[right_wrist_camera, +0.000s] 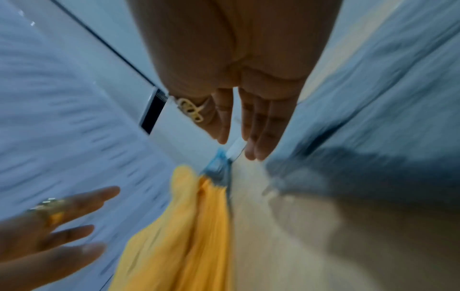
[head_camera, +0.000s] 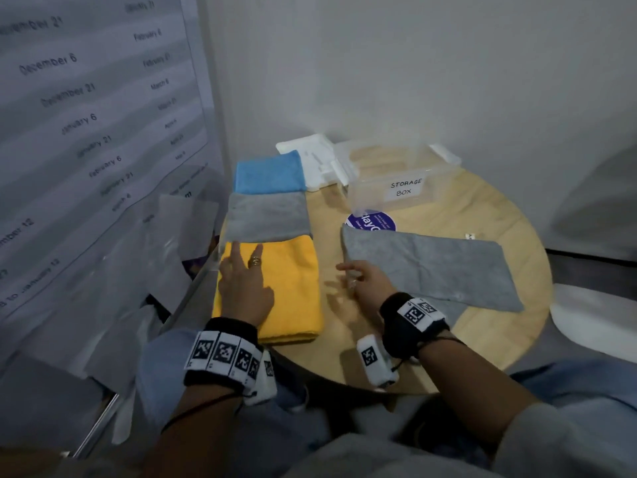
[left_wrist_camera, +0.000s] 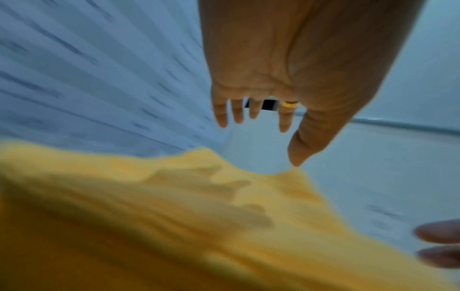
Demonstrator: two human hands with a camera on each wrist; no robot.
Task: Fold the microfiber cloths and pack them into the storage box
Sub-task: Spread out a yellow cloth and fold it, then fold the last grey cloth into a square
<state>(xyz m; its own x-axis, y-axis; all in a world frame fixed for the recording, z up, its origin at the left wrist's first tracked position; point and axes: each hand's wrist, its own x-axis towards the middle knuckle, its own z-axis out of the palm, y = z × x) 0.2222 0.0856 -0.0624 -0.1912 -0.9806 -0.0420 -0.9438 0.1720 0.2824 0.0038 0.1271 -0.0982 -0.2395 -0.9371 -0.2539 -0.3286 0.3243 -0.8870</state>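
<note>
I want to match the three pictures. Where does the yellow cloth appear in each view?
Head: yellow cloth, folded, left of centre, under the left hand.
Left wrist: fills the lower half, blurred, below the open fingers.
Right wrist: bottom centre, blurred.
Shared landmark: the left hand's ring, in all three views.

A round light wooden surface (head_camera: 448, 215) carries a round blue sticker (head_camera: 374, 222); left of it hangs a white date chart (head_camera: 86, 115).

yellow cloth (head_camera: 289, 288), blue cloth (head_camera: 269, 172), grey cloths (head_camera: 431, 267).
</note>
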